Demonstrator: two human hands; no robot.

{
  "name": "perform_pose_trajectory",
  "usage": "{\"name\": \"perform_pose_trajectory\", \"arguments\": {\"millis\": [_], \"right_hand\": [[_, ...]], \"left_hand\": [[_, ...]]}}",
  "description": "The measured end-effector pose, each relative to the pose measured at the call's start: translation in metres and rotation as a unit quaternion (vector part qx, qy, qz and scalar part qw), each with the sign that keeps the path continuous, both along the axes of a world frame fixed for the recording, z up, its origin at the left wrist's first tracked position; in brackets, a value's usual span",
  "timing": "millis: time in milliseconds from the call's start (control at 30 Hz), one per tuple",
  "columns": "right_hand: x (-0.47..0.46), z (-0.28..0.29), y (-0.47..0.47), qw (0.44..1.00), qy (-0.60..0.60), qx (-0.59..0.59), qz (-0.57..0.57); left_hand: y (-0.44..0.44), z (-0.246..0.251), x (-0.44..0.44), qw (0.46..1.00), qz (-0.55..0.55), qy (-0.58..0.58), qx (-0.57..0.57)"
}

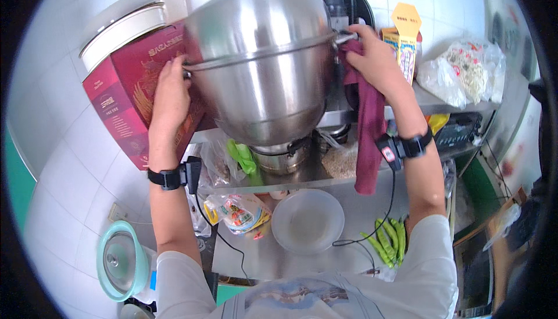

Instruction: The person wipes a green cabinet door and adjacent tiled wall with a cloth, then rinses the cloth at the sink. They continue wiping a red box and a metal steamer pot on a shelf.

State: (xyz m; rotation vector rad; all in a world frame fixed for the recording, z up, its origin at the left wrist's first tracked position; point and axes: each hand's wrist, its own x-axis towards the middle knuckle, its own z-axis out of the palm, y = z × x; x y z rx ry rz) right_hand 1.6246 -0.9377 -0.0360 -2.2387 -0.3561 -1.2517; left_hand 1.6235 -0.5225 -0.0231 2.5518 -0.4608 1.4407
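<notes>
A large stainless-steel pot (266, 88) with a domed lid (261, 18) is tilted in front of me, at the height of the top shelf. My left hand (171, 94) grips its left side handle. On the right, my right hand (377, 59) has its fingers around the other side handle. A maroon cloth (370, 144) hangs down beneath the right palm, near that handle. Both wrists wear black straps with small cabled devices. Whether the pot's base touches the shelf cannot be told.
A red carton (130, 88) stands left of the pot, with white round containers (126, 35) above it. Plastic bags (466, 72) and a yellow box (405, 48) are on the right of the shelf. Below are a translucent bowl (307, 221), green peppers (388, 240) and a smaller steel pot (281, 160).
</notes>
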Motion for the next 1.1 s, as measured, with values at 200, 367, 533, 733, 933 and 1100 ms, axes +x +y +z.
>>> {"name": "perform_pose_trajectory", "arguments": {"millis": [200, 367, 533, 733, 933, 1100], "right_hand": [[-0.001, 0.098, -0.022, 0.949, -0.159, 0.23, 0.147], [0.054, 0.131, 0.084, 0.985, -0.164, -0.053, 0.032], [0.021, 0.13, 0.14, 0.955, -0.223, -0.19, 0.042], [-0.006, 0.136, 0.172, 0.84, -0.469, -0.206, 0.178], [0.014, 0.129, 0.07, 0.968, -0.074, -0.141, 0.194], [0.032, 0.131, 0.071, 0.982, -0.09, -0.114, 0.122]], "left_hand": [[-0.005, -0.012, 0.012, 0.997, -0.003, -0.071, -0.019], [-0.005, -0.014, 0.016, 0.995, 0.027, -0.099, -0.016], [0.001, -0.011, 0.017, 0.997, 0.042, -0.072, -0.001], [-0.003, -0.007, 0.009, 0.998, 0.047, -0.047, 0.012], [0.007, 0.0, -0.009, 0.988, -0.147, 0.031, 0.015], [0.003, 0.0, -0.011, 0.982, -0.18, 0.043, -0.038]]}}
